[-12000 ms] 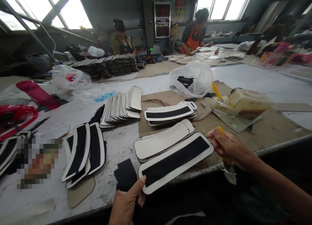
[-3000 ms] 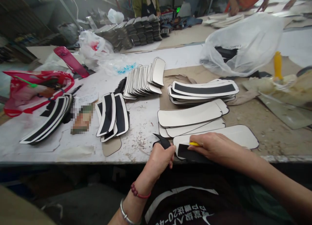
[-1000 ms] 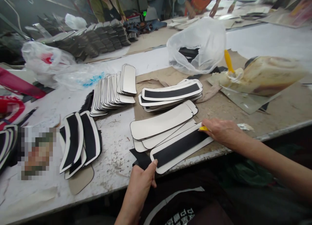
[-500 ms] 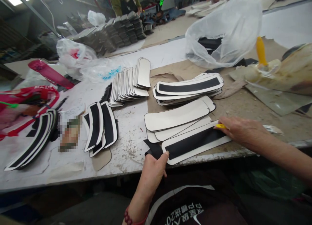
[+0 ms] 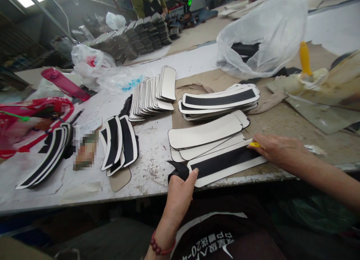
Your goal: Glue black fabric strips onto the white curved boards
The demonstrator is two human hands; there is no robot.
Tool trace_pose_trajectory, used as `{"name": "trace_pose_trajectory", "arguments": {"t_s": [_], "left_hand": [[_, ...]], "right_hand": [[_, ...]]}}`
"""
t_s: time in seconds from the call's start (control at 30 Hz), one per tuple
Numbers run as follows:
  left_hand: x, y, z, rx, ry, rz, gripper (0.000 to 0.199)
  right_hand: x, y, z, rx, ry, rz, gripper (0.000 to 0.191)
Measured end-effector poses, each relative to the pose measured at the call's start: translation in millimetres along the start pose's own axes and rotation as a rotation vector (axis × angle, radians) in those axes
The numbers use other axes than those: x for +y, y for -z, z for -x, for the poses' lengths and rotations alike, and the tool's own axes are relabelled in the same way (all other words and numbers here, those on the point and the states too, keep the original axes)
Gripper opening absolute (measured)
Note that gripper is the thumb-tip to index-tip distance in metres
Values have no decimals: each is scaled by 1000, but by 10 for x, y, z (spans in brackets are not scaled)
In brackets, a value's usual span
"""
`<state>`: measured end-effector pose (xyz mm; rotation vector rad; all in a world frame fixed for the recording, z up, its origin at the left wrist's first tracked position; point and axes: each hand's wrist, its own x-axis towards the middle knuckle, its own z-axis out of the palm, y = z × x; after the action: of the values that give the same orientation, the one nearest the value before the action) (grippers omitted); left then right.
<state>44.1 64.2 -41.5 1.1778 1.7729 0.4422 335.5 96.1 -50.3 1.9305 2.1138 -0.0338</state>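
Observation:
A long white panel [image 5: 208, 181] with a black strip [image 5: 225, 162] along its middle lies at the table's front edge. My left hand [image 5: 181, 192] is closed on the panel's left end, thumb on top; its other fingers are mostly hidden. A loose black tail [image 5: 177, 170] of strip curls beside that thumb. At the panel's right end, my right hand [image 5: 277, 151] is closed around a small yellow tool [image 5: 255, 144], whose kind I cannot make out. Plain white curved panels [image 5: 206, 130] lie overlapped just behind. Farther back sits a pile of black-striped panels [image 5: 222, 98].
Stacked white pieces [image 5: 152, 96] stand behind left, with striped curved pieces [image 5: 112, 143] in front. A clear plastic bag [image 5: 264, 38] and a yellow-handled brush [image 5: 305, 59] are at back right. A pink object [image 5: 64, 83] lies left. A person [image 5: 149, 3] is across the table.
The view has shifted slightly, so the table's left side appears farther right. My left thumb still rests on the panel's left end, and my right hand keeps about the same place.

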Motion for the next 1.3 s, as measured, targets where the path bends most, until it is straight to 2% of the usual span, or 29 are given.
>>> {"name": "trace_pose_trajectory", "arguments": {"t_s": [0.3,0.5,0.77,1.0,1.1,1.2,1.3], "left_hand": [[-16,-24,-8,36,15,28,64],[-73,-33,-47,25,22,5,67],[-50,-38,-25,57,23,8,65],[71,-28,26,78,50,33,65],[67,-24,24,90,68,15,66],[45,-19,11,87,80,12,67],[26,-14,-2,69,74,16,67]], "right_hand": [[2,62,2,3,29,-36,30],[36,5,-30,13,33,-53,29],[34,57,0,103,-14,-47,26],[169,70,38,158,-2,-329,16],[281,78,84,209,-4,-450,20],[388,72,143,278,-75,-464,27],[427,42,184,217,-149,-486,35]]}}
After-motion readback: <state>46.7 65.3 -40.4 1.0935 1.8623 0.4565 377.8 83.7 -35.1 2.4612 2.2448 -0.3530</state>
